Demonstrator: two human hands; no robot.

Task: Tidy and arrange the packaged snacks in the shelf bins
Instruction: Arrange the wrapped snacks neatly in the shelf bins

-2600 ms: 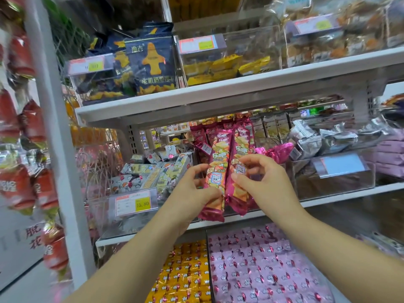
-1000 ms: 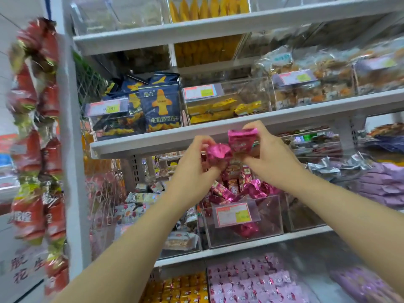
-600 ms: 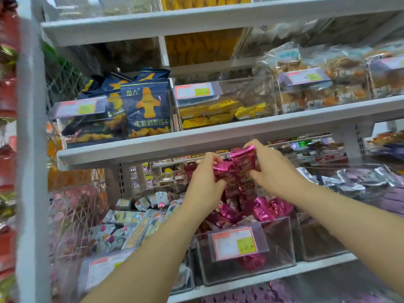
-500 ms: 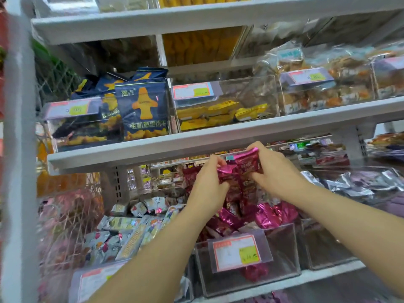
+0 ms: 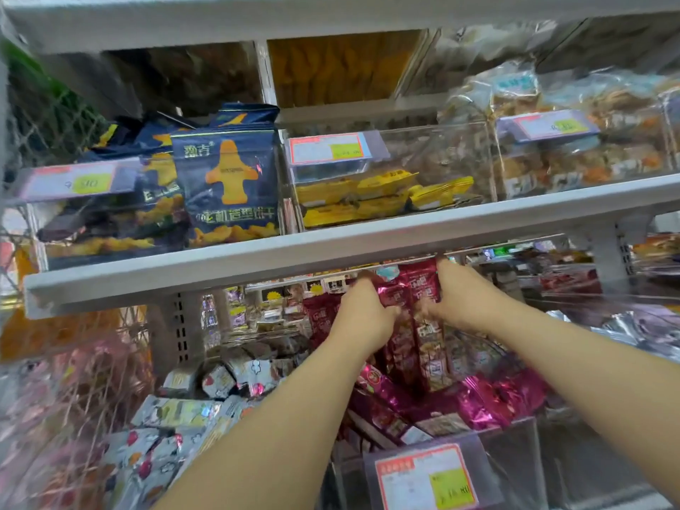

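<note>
Both arms reach up into the shelving, and the hands meet just right of centre, close under the lip of the white shelf [image 5: 294, 252] that crosses the view. The left hand [image 5: 362, 318] has its fingers curled round the left edge of the magenta snack packets [image 5: 419, 288]. The right hand [image 5: 463, 300] grips their right edge, so the packets stand upright, pressed between the two hands, with their tops nearly at the underside of the shelf. Their lower ends drop in among more of the same wrappers in the clear bin [image 5: 515, 469] at five o'clock of the view; I cannot tell whether they rest on that heap or hang just above it. A price label [image 5: 427, 480] in red, white and yellow-green sits on the bin's front wall, at six o'clock from the hands. At eight o'clock from the hands, the next bin holds a jumble of small silver packets [image 5: 184, 414] with cartoon prints. On the shelf above, at eleven o'clock, a navy bag [image 5: 228, 185] with a yellow plane shape stands upright. Just beside it, at twelve o'clock, yellow packets [image 5: 368, 200] lie flat in another clear box. Everything is soft with blur.
</note>
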